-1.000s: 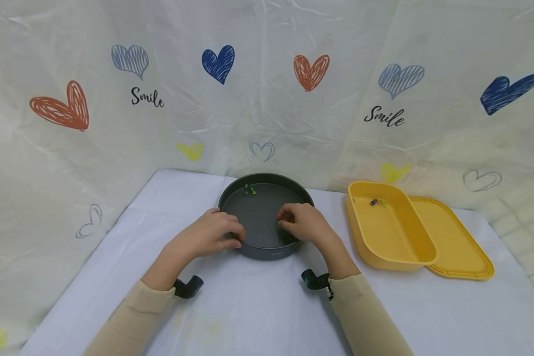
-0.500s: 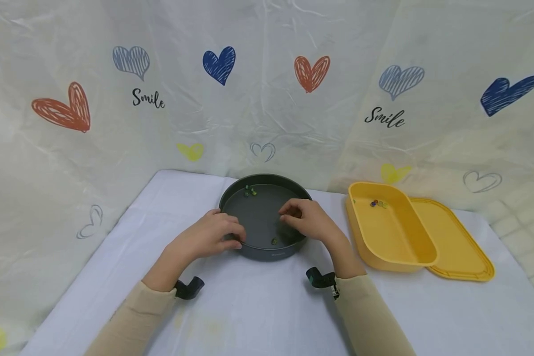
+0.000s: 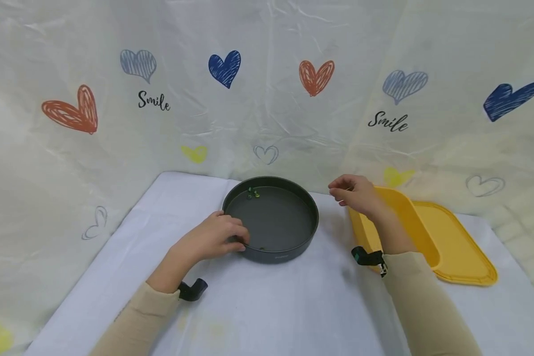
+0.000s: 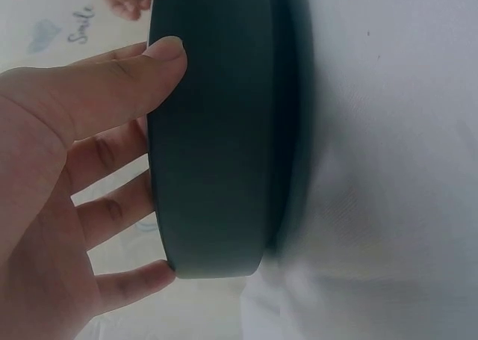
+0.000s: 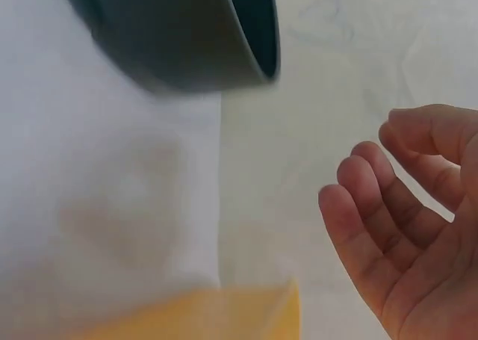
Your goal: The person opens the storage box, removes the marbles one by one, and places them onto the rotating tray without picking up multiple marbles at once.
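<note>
Watching from my station, I see the left hand [image 3: 215, 237] clamped on the near left edge of the dark round pan [image 3: 289, 254], thumb against the outer wall and fingers reaching over the rim. The pan stands on the white cloth [image 3: 267, 306], just ahead and to the right of that hand. Inside it, ahead of the left fingers, I make out a few small green pieces [image 3: 250, 196] close together by the far left wall. A tiny speck [image 3: 262, 248] shows at the near rim, just right of the left fingertips, too small for me to identify.

Well apart from the left, the right hand [image 3: 355, 192] hangs in the air to the right of the pan, its fingers loosely bent, thumb and index tips near each other; I can pick out nothing between them. Below that hand and wrist sits the yellow box [image 3: 362, 232], partly hidden by the arm. Right of the forearm lies the yellow lid [image 3: 454, 237], beside the box. Ahead of both hands hangs a pale sheet [image 3: 267, 118] printed with hearts.
</note>
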